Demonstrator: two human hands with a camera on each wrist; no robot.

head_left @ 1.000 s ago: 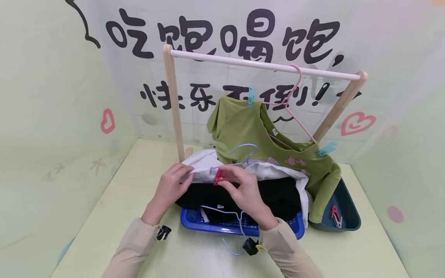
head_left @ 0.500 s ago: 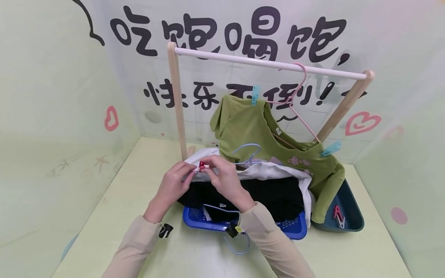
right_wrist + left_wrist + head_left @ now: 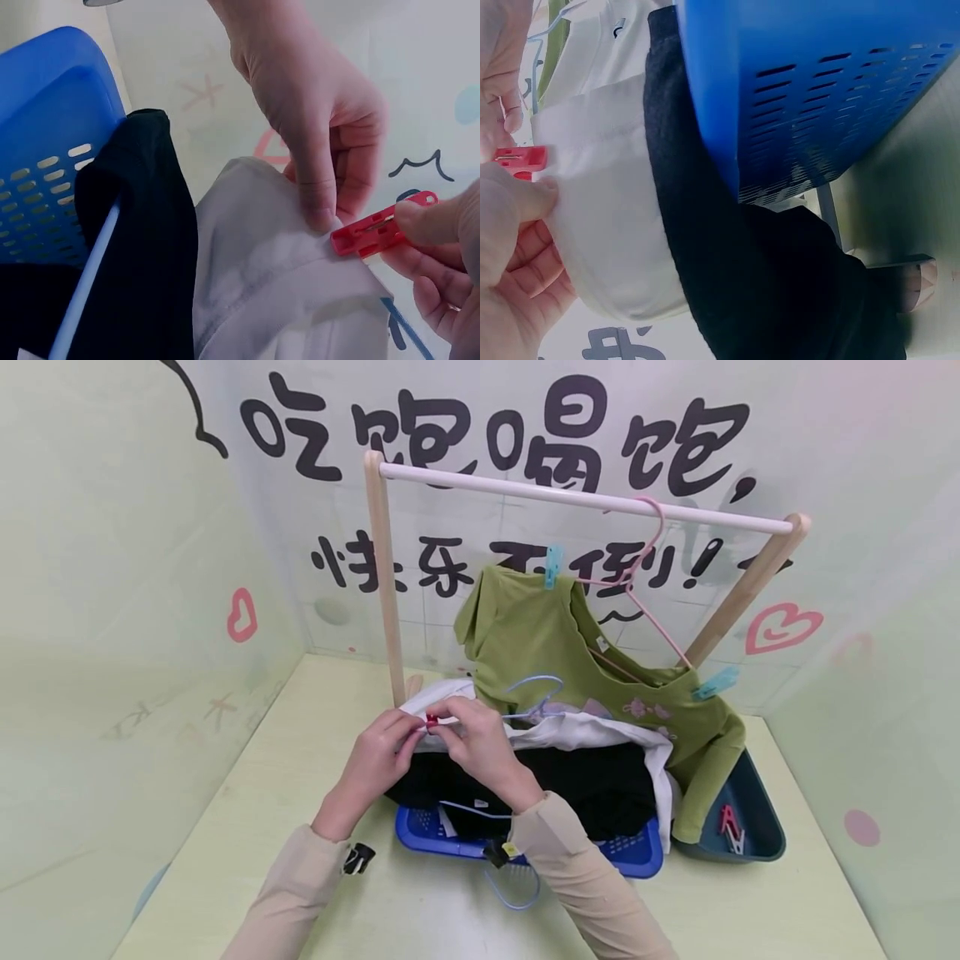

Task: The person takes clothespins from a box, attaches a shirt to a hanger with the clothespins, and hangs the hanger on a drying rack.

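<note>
My left hand pinches the edge of a white garment between thumb and fingers. Close beside it, my right hand pinches a red clothespin. The pin's jaws are at the garment's edge near my left fingertips; how firmly they bite cannot be seen. A blue wire hanger runs into the white garment, its hook pointing up in the head view. Below lies a black garment, draped over a blue basket, with a second light-blue hanger on it.
Behind, a green shirt hangs by a pink hanger from the rack's white rail. Two teal clothespins grip it. A dark green tub at right holds clothespins.
My right hand has moved left with the red clothespin, bringing it to the white garment's edge by my left hand. My left hand keeps its pinch.
</note>
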